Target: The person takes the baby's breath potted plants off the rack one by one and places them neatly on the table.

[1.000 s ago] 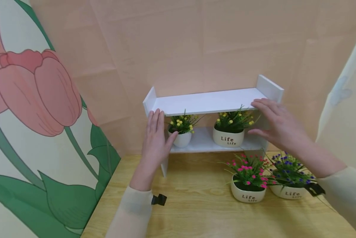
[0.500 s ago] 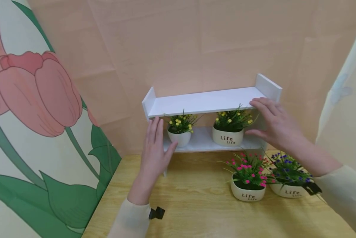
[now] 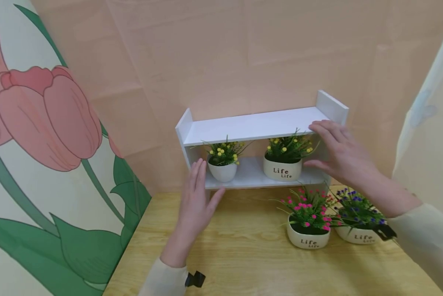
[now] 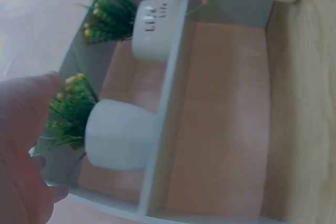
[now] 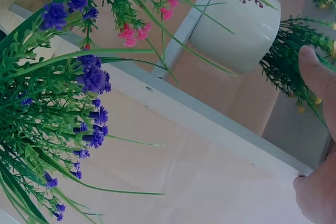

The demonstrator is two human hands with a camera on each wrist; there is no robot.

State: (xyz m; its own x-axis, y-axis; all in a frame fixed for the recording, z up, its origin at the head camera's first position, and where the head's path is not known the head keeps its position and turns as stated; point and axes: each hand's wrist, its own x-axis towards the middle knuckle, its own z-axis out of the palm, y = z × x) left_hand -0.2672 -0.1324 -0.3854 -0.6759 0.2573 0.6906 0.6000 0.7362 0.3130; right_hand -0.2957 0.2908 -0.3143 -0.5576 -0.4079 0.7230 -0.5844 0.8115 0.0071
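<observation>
A white two-tier shelf [image 3: 243, 125] stands against the wall. My left hand [image 3: 196, 207], fingers straight and thumb spread, is at the front edge of its left side panel. At the upper right front corner, my right hand [image 3: 349, 154] rests its straight fingers by the top board, thumb lower down; in the right wrist view the thumb [image 5: 314, 69] is on the inner side of the panel. Two white pots with yellow flowers stand on the lower board: a small round pot [image 3: 222, 172] on the left and a wider "Life" pot [image 3: 282, 170] on the right.
On the wooden table [image 3: 243, 255], right of centre, stand a pink-flowered pot [image 3: 308, 238] and a blue-purple-flowered pot [image 3: 356, 235], the latter under my right forearm. Behind is a peach-coloured covering [image 3: 221, 57]; a tulip-printed panel [image 3: 51, 119] borders the left.
My left hand has slid down from the top board's corner along the left side of the shelf. The right hand has stayed at its corner. The pots have kept their places.
</observation>
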